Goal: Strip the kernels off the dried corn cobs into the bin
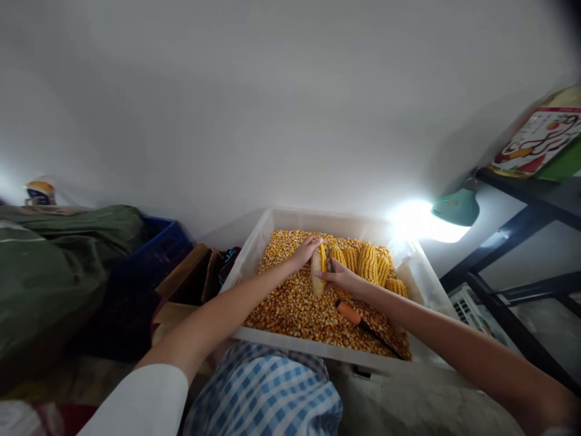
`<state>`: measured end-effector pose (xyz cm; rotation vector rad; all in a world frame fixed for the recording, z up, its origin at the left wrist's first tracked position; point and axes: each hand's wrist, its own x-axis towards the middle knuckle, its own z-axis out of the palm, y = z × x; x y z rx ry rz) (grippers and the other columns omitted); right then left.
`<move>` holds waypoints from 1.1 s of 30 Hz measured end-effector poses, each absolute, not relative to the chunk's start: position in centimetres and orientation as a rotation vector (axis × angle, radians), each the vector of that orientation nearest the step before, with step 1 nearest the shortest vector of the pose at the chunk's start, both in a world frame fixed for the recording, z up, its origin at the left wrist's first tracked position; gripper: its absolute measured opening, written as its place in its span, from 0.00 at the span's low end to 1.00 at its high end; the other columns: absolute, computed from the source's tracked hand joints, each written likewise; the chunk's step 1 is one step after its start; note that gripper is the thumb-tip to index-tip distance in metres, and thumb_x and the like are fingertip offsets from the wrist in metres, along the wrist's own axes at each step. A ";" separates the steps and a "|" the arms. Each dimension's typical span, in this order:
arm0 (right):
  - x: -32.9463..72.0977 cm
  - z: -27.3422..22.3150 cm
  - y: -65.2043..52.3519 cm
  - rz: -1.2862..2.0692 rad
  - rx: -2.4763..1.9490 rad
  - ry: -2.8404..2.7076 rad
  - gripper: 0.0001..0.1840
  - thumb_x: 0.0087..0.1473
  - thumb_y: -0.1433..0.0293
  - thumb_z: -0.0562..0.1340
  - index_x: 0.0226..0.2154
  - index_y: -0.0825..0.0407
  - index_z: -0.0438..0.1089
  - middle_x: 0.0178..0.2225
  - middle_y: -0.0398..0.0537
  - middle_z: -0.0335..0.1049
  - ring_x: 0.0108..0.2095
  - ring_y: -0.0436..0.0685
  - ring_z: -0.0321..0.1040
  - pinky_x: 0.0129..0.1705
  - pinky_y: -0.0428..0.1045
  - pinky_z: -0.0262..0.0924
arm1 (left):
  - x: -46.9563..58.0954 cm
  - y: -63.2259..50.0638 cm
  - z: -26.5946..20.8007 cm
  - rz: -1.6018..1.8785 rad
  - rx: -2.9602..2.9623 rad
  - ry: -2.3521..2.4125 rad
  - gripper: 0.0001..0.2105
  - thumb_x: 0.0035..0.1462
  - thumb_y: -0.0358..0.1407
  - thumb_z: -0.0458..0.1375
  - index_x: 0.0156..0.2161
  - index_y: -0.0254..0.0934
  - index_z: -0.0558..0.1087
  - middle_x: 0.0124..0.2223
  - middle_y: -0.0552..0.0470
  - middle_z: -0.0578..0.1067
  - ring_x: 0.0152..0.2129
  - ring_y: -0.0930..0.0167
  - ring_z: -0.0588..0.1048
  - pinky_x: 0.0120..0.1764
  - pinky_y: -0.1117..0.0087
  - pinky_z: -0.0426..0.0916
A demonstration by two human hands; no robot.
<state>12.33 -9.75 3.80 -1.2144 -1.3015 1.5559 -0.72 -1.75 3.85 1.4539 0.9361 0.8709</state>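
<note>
Over the loose corn kernels (290,303), my left hand (305,254) is closed around the upper end of a corn cob (318,275). One side of that cob is bare and pale; a strip of yellow kernels stays along its right side. My right hand (342,277) is closed on a thin dark tool (331,259) that points up beside the kernel strip; its exact kind is too small to tell. The right fingers also touch the cob's lower part. Below the right hand, a tool with an orange handle (348,312) and dark shaft lies on the kernels.
Several full corn ears (367,261) lie at the right in the white plastic bin (313,217). A lit lamp (455,209) hangs from a dark metal rack (521,191). To the left are a cardboard box (186,275) and a blue crate (170,242) with green cloth.
</note>
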 end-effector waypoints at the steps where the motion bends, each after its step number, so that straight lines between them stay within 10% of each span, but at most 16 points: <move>1: 12.3 3.8 -9.7 1.534 -1.232 -1.307 0.22 0.36 0.66 0.66 0.32 0.51 0.56 0.30 0.41 0.60 0.31 0.51 0.62 0.25 0.45 0.63 | -0.8 -1.7 4.0 0.879 1.440 0.931 0.13 0.52 0.45 0.50 0.36 0.38 0.65 0.31 0.55 0.67 0.25 0.75 0.65 0.28 0.75 0.61; 33: 12.8 3.9 -9.8 1.541 -1.200 -1.405 0.22 0.36 0.64 0.66 0.32 0.52 0.56 0.30 0.40 0.57 0.31 0.49 0.59 0.26 0.44 0.61 | -1.5 -0.5 3.8 0.817 1.380 0.880 0.13 0.51 0.46 0.51 0.36 0.38 0.65 0.29 0.56 0.66 0.21 0.77 0.65 0.21 0.78 0.60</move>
